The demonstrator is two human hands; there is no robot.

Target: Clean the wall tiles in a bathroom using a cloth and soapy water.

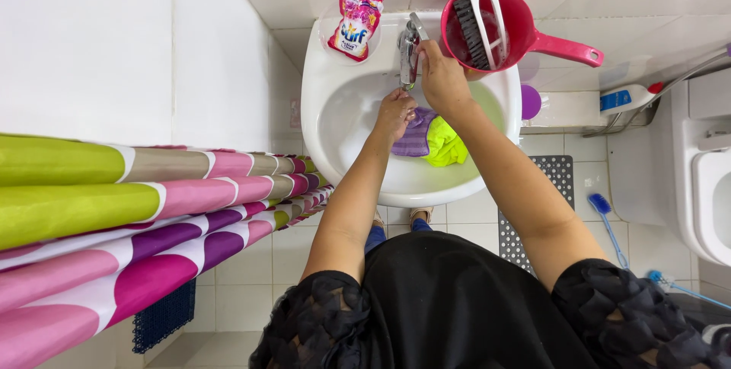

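Gripping the tap (410,47) lever with your right hand (442,79), fingers closed on it. Your left hand (395,114) sits loosely cupped under the spout, seemingly empty, above purple cloth (413,137) and yellow-green cloth (445,144) in the white sink (335,110).

bright, even, sharp; wide-angle edge distortion

- One view only, from a head-worn camera; no second view shares the scene.
- It looks almost straight down, from above the person's shoulders.
- It faces 12 o'clock, toward the sink (327,110) and the tiled wall behind it.
- Range: arm's reach; both forearms span the frame's middle.
- Curtain (114,217) fills 9 o'clock; toilet (704,178) edges in at 3 o'clock.
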